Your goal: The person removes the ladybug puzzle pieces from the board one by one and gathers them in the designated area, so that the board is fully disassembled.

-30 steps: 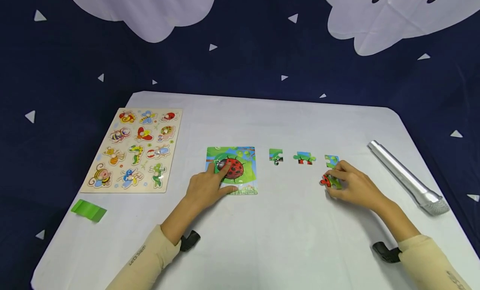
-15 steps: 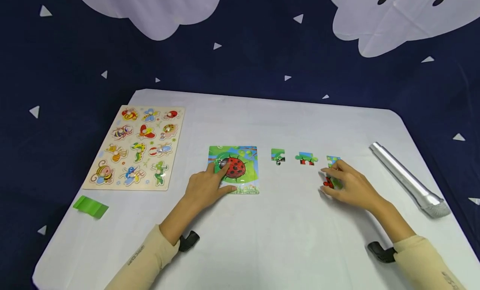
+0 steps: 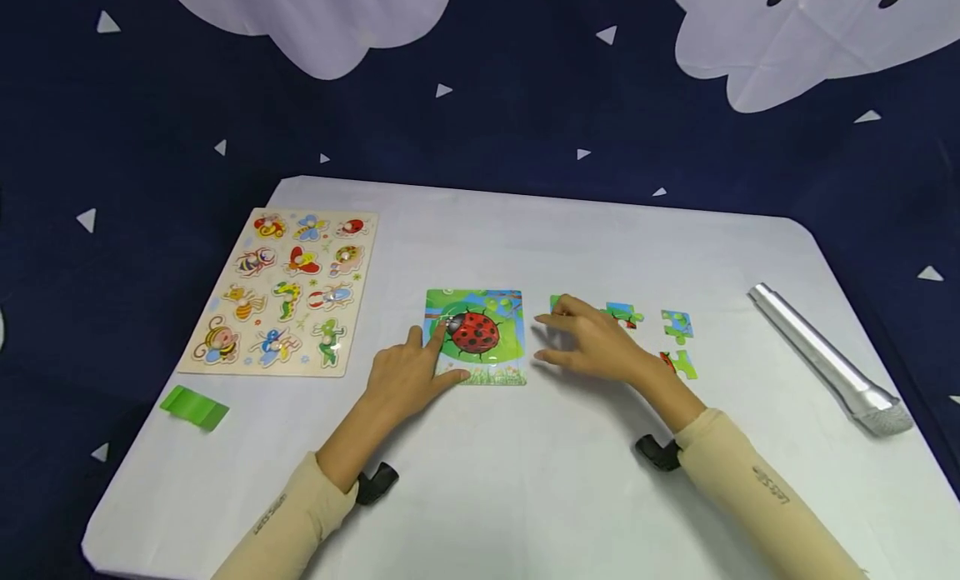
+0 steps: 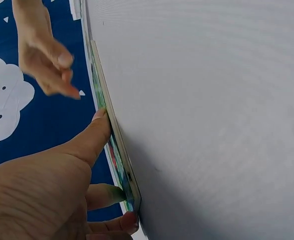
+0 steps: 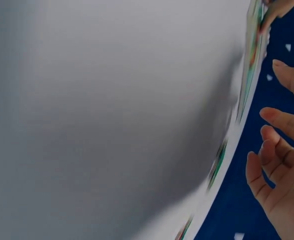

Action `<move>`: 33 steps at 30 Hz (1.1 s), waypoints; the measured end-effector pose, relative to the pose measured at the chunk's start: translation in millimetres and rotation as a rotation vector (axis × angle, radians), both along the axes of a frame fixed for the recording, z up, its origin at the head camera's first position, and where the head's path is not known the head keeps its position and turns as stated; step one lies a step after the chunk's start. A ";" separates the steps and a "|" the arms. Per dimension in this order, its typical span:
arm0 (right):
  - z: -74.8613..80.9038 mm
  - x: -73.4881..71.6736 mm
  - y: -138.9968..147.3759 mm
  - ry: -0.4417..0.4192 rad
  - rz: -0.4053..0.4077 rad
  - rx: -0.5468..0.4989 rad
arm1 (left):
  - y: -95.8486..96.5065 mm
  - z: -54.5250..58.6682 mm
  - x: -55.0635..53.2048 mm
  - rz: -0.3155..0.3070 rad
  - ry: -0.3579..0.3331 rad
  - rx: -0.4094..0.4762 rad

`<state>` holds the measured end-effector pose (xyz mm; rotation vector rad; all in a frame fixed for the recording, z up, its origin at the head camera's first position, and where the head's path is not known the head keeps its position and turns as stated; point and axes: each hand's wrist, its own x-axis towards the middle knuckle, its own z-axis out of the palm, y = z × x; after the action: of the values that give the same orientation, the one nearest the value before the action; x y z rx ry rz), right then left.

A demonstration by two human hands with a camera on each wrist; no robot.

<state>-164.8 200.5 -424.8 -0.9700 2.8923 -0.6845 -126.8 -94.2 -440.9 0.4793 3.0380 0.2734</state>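
My left hand point(image 3: 405, 378) rests on the left side of the square ladybug puzzle board point(image 3: 487, 365), index finger on the picture and thumb at its lower edge. In the left wrist view its thumb point(image 4: 89, 140) lies along the board's edge. My right hand point(image 3: 603, 342) hovers just right of the board with fingers spread and nothing between them; the right wrist view shows the same bare fingers point(image 5: 281, 117). Beyond and under it lie loose jigsaw pieces: a blue-green piece point(image 3: 677, 324), a red-green piece point(image 3: 681, 364), one partly covered piece point(image 3: 626, 314) and another mostly hidden piece point(image 3: 555, 302).
At the left of the white table lies a wooden insect peg puzzle point(image 3: 352, 330), with a green strip point(image 3: 193, 407) below it. A silver microphone-shaped object point(image 3: 825, 355) lies along the right side. A dark blue cloth with clouds hangs behind.
My right hand has let go of the red-green piece beside the blue-green piece and moved left toward the board. My left hand has stayed on the board.
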 end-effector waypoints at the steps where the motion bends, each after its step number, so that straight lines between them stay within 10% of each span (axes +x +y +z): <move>1: 0.5 -2.7 -8.4 -0.019 0.005 0.000 | -0.3 -0.2 -0.2 0.000 0.000 0.002; 13: -4.0 -24.9 -76.4 -0.120 0.063 0.071 | -0.9 -1.9 -1.2 -0.008 -0.005 -0.006; 33: -11.3 -32.2 -83.1 -0.219 0.066 0.012 | 0.4 -1.4 -1.8 0.000 0.003 0.015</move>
<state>-196.9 117.4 -436.0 -0.9204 2.6604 -0.7192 -128.6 -93.8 -442.3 0.4811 3.0408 0.2968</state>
